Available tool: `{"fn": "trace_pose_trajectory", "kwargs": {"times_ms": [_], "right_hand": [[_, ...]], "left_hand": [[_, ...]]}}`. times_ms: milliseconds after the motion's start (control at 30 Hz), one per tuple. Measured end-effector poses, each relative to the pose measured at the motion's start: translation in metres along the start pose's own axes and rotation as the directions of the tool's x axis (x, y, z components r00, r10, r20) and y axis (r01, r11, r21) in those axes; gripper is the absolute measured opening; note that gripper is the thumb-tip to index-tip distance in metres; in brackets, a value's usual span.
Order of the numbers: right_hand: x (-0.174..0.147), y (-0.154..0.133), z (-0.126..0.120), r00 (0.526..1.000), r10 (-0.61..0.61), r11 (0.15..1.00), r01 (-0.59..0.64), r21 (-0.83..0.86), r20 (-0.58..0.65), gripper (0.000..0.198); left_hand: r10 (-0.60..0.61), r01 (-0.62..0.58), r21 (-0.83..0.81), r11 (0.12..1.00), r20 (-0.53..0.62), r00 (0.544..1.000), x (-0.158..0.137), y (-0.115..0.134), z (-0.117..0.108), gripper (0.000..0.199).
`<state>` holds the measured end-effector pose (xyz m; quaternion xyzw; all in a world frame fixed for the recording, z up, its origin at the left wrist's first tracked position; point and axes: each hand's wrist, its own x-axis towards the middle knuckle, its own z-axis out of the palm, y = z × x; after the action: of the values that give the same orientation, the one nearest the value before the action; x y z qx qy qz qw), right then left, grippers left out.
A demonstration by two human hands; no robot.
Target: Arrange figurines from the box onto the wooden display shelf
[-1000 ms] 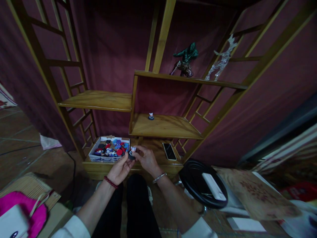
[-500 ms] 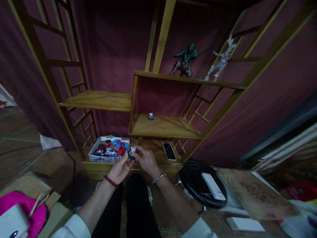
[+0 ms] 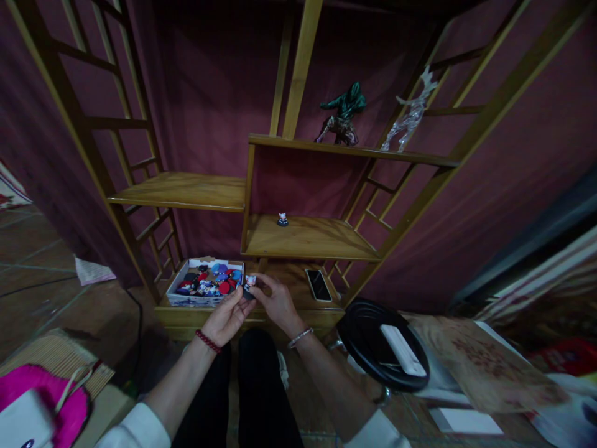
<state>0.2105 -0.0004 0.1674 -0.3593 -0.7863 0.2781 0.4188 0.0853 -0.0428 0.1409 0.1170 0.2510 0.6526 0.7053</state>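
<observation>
Fingers of left hand (image 3: 228, 316) and right hand (image 3: 278, 306) grasping small toy (image 3: 250, 281) over front edge of bottom shelf (image 3: 297, 287). Box (image 3: 193, 301) of loose toys (image 3: 224, 287) sitting at left end; phone (image 3: 318, 285) lying near right end. Second toy (image 3: 282, 219) standing near back left corner of middle shelf (image 3: 312, 240). Green statue (image 3: 346, 112) and clear deer (image 3: 409, 115) standing on upper shelf (image 3: 289, 142).

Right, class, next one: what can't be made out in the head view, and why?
All in the head view:
Held figurine: base partly hidden by the fingers of the left hand and right hand.
Pieces in the cardboard box: their number, since they overlap.
Small figurine on the wooden shelf: fine details, too small.
White object, bottom left: full shape, cut off by the edge.
</observation>
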Motion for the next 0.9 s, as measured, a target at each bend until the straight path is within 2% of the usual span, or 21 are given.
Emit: {"fn": "trace_pose_trajectory", "kwargs": {"times_ms": [233,433,700,900], "right_hand": [[-0.001,0.006,-0.005,0.999,0.040,0.999,-0.040,0.013,-0.037,0.025],[-0.001,0.007,-0.013,0.998,0.021,0.998,-0.017,0.064,-0.066,0.023],[-0.002,0.012,-0.025,0.995,0.091,0.991,-0.086,0.101,-0.046,0.021],[-0.003,0.008,-0.036,0.993,0.119,0.976,-0.120,0.182,0.016,0.022]], "left_hand": [[0.007,-0.007,-0.011,1.000,0.022,1.000,0.004,-0.002,0.009,0.010],[-0.017,0.017,0.007,1.000,0.003,1.000,0.006,-0.004,0.019,0.011],[-0.021,0.021,0.008,1.000,-0.011,1.000,0.008,-0.008,0.031,0.009],[-0.017,0.017,0.019,1.000,0.025,1.000,0.011,-0.012,0.036,0.010]]}}
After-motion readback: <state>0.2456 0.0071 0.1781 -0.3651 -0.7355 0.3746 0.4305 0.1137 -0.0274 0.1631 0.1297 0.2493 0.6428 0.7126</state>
